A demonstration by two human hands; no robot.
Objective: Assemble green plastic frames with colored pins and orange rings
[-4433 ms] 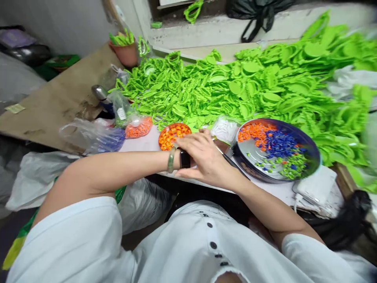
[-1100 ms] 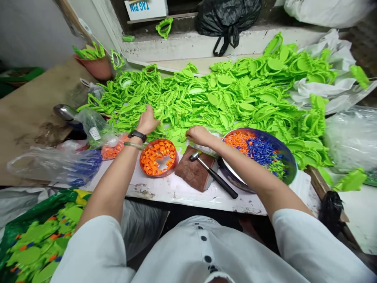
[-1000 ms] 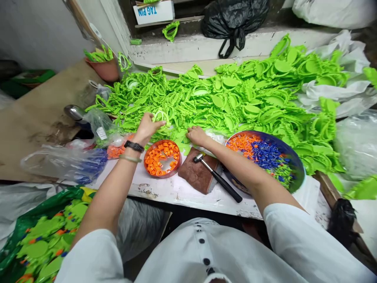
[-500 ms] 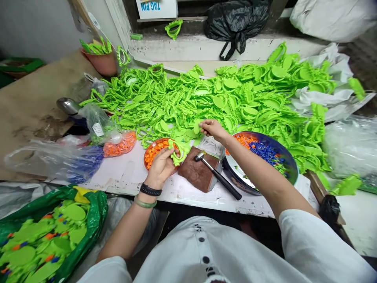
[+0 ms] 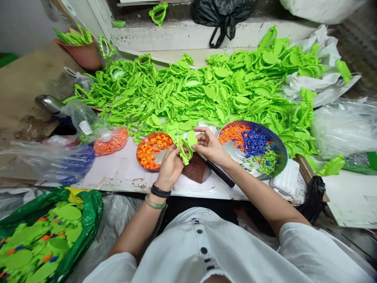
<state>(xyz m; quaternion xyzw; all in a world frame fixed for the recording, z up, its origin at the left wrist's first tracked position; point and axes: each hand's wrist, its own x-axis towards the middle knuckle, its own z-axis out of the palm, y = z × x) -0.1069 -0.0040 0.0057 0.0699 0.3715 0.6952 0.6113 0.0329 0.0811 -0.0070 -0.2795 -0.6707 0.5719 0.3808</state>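
Note:
Over the front of the table, my left hand [image 5: 171, 167] is closed on a light green plastic frame [image 5: 185, 154] with an open ring shape. My right hand [image 5: 209, 146] pinches a flat green oval disc [image 5: 192, 138] right beside that frame; whether the two pieces touch I cannot tell. Beneath my hands lies a brown block [image 5: 196, 171], with a hammer [image 5: 220, 173] across it, its head hidden behind my right hand. To the left of the frame stands an orange dish [image 5: 137, 156] of orange ring-like pieces. A round metal tray [image 5: 279, 147] with small orange, blue and green parts sits to the right.
A wide heap of green plastic pieces [image 5: 182, 90] covers the back of the table. Bags of orange parts [image 5: 110, 141] and blue parts [image 5: 75, 163] lie at left. Below them is a green sack [image 5: 96, 212] of assembled pieces. A white box [image 5: 285, 179] stands near the right edge.
My right hand has come down and closer to my left hand, bringing the green disc beside the frame. My left hand has shifted slightly right. The camera view has shifted too.

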